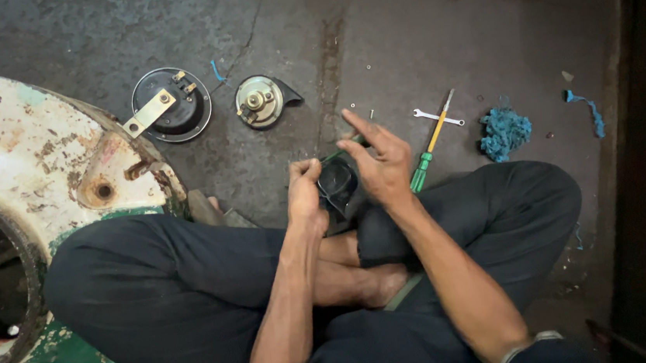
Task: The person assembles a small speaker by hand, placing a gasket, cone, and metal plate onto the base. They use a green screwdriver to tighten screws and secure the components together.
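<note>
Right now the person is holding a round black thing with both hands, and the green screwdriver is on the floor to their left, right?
Not quite. The head view shows both hands on the round black part, but the green-handled screwdriver lies on the floor to their right, beside the small wrench.

Dark grey, stained concrete floor (373, 37) with a rust-brown streak; black round horn (173, 103) with a pale cream metal bracket, second horn part (261, 100) silvery-cream with a black edge. Screwdriver (430, 145) has an orange-yellow shaft and green handle, small wrench (437, 117) white-silver, rag (503, 131) teal-blue, with a matching teal scrap (588, 108) and a thin blue bit (216, 70) near the horns. Big round casing (32, 152) chipped off-white with rust patches and green paint low down; trousers (169, 288) dark navy; the black glossy piece (336, 182) between left hand (305, 195) and right hand (380, 159) shows a green edge.
</note>
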